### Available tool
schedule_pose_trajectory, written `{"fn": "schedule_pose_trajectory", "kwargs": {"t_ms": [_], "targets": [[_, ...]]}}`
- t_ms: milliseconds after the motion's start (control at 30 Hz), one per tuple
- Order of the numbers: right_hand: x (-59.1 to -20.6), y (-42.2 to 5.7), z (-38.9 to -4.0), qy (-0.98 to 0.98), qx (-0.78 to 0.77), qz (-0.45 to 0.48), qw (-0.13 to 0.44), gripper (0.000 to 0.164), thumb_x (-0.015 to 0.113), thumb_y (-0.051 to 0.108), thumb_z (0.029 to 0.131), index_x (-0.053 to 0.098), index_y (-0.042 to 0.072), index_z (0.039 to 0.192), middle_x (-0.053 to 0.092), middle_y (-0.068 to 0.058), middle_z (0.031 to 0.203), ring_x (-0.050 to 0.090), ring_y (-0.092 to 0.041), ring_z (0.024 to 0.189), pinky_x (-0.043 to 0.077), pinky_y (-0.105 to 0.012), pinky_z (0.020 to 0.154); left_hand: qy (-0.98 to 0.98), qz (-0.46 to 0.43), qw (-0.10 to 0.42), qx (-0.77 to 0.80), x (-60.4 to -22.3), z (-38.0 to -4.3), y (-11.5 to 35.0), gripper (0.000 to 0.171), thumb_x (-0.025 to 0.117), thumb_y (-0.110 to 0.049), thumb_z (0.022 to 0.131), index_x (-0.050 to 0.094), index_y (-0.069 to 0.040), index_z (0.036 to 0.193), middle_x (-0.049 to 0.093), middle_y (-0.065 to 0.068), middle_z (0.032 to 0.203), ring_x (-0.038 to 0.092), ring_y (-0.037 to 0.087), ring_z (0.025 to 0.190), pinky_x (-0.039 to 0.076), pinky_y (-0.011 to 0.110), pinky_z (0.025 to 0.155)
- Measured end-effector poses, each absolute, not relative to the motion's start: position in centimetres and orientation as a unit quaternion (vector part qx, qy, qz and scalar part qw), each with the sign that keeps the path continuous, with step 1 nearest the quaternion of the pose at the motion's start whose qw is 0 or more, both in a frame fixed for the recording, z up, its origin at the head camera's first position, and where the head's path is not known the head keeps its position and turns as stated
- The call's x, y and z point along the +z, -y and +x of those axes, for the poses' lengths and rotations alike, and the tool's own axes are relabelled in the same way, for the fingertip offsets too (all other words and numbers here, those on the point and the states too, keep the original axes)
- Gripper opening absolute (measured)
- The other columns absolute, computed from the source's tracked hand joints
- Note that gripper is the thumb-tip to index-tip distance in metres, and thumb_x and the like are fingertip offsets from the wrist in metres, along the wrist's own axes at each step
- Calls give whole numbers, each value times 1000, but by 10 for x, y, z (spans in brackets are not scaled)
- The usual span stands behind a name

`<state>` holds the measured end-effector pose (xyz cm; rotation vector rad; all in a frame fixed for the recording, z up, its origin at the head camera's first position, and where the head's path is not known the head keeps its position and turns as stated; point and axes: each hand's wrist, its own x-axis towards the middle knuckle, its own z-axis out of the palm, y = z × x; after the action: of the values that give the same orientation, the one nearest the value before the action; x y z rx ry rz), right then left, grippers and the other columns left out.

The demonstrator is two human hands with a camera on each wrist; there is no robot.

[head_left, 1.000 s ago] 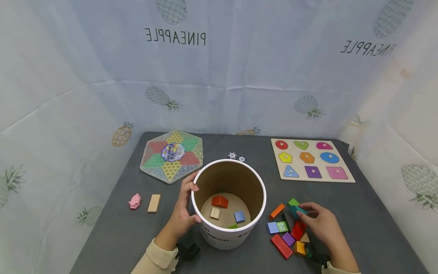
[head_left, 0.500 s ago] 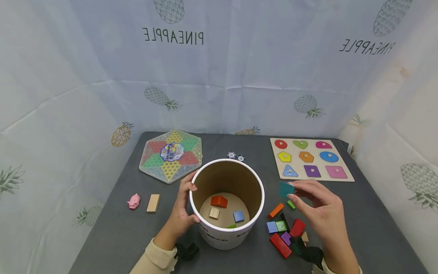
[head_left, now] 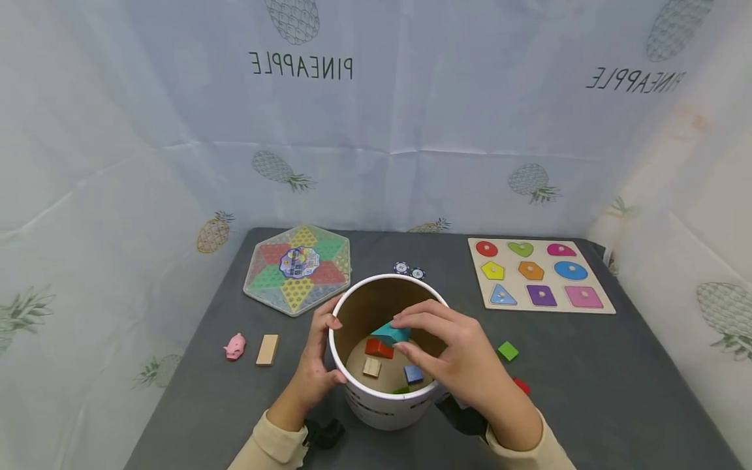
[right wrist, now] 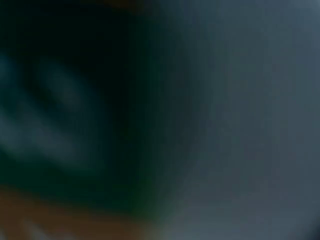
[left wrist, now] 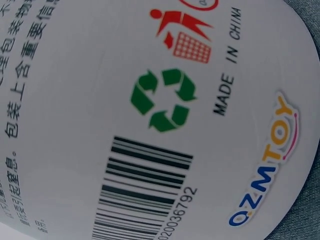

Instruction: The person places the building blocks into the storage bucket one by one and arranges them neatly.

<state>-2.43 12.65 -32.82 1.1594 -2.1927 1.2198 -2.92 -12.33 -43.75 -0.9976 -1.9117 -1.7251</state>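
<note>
A round white tub (head_left: pixel 376 408) stands upright on the table with its top uncovered. My left hand (head_left: pixel 314 362) holds its left side, fingers and thumb at the rim. The left wrist view is filled by the tub's printed wall (left wrist: pixel 75 100). Over the tub's mouth my right hand (head_left: pixel 455 346) pinches a teal toy block (head_left: pixel 391 335) between thumb and fingers. On the tub floor lie a red block (head_left: pixel 379 349), a natural wood block (head_left: pixel 372 367), a blue block (head_left: pixel 413 374) and part of a green block (head_left: pixel 401 390). Only dark blur shows in the right wrist view.
Right of the tub, a green block (head_left: pixel 508 351) and a red block (head_left: pixel 521 385) show past my forearm, which hides others. A shape puzzle board (head_left: pixel 511 301), two poker chips (head_left: pixel 409 269) and a star game board (head_left: pixel 296 267) lie behind. A pink pig (head_left: pixel 234 347) and wooden plank (head_left: pixel 267 350) lie left.
My right hand has picked the teal block up from the pile on the right and carried it left over the tub. My left hand keeps its place on the rim.
</note>
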Motion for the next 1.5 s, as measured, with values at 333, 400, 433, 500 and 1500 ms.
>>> {"fn": "schedule_pose_trajectory", "kwargs": {"t_ms": [333, 400, 433, 500, 1500], "targets": [[-335, -129, -24, 751, 499, 377, 212, 31, 76, 1, 78, 69, 15, 105, 66, 4, 103, 62, -15, 102, 40, -33, 100, 682, -354, 188, -612, -437, -29, 123, 73, 57, -63, 84, 34, -5, 123, 18, 26, 148, 26, 41, 133, 36, 47, 101], [-331, -136, -21, 728, 544, 352, 222, 32, 71, -11, 77, 69, 7, 104, 66, -6, 101, 61, -19, 100, 43, -29, 97, 680, -357, 188, -612, -437, -29, 123, 72, 57, -62, 84, 35, -6, 123, 18, 27, 148, 26, 42, 132, 37, 48, 100], [-329, -141, -20, 721, 560, 337, 230, 33, 68, -16, 76, 68, 3, 103, 65, -10, 101, 60, -20, 100, 44, -28, 95, 680, -357, 188, -612, -437, -29, 123, 72, 57, -62, 84, 35, -6, 123, 18, 27, 148, 26, 42, 132, 37, 48, 101], [-332, -153, -21, 722, 576, 304, 237, 34, 64, -22, 75, 66, -3, 103, 63, -15, 102, 58, -21, 100, 44, -25, 94, 681, -356, 189, -611, -437, -29, 123, 71, 56, -63, 84, 35, -7, 123, 18, 27, 148, 26, 42, 132, 36, 47, 101], [-464, -221, -51, 944, 274, 149, -112, 26, 83, 26, 75, 70, 24, 97, 59, 2, 105, 55, -20, 98, 47, -46, 89, 677, -361, 202, -609, -437, -31, 122, 70, 54, -63, 86, 35, -7, 124, 18, 29, 147, 26, 44, 131, 37, 46, 100]]}}
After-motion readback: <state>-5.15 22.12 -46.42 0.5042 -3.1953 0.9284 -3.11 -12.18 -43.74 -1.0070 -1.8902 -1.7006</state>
